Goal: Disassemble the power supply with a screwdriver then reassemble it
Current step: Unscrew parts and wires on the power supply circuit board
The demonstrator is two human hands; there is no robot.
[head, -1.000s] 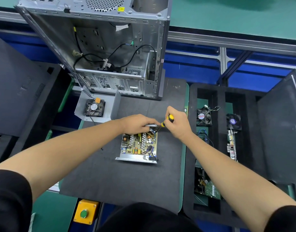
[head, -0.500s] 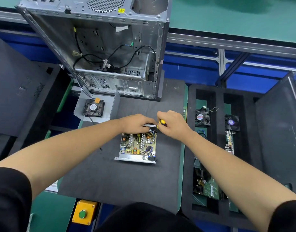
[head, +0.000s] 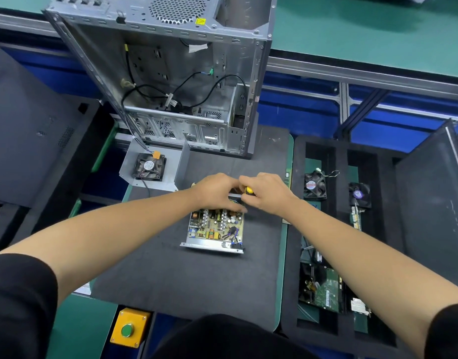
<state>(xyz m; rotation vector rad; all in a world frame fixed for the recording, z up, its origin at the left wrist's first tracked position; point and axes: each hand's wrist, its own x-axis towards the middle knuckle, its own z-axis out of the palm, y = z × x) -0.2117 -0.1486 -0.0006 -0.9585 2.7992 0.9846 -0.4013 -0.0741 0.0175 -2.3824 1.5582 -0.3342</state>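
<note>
The opened power supply (head: 214, 229) lies on the black mat, its circuit board with coils and capacitors showing inside a low metal tray. My left hand (head: 217, 191) rests on the board's far edge, fingers pressed down and gripping it. My right hand (head: 266, 193) is closed around a screwdriver with a yellow and black handle (head: 248, 190), held at the far right corner of the supply. The shaft and tip are hidden by my fingers. The supply's grey metal cover with its fan (head: 150, 167) lies to the far left of the mat.
An empty computer case (head: 186, 81) stands upright behind the mat (head: 196, 281). A black foam tray (head: 339, 330) on the right holds two small fans (head: 315, 188) and circuit boards. Dark panels lean at both sides. A yellow box with a green button (head: 128, 330) sits at the near edge.
My right hand has moved left toward my left hand and turned over the screwdriver, so less of the yellow handle shows. My left hand stays on the supply.
</note>
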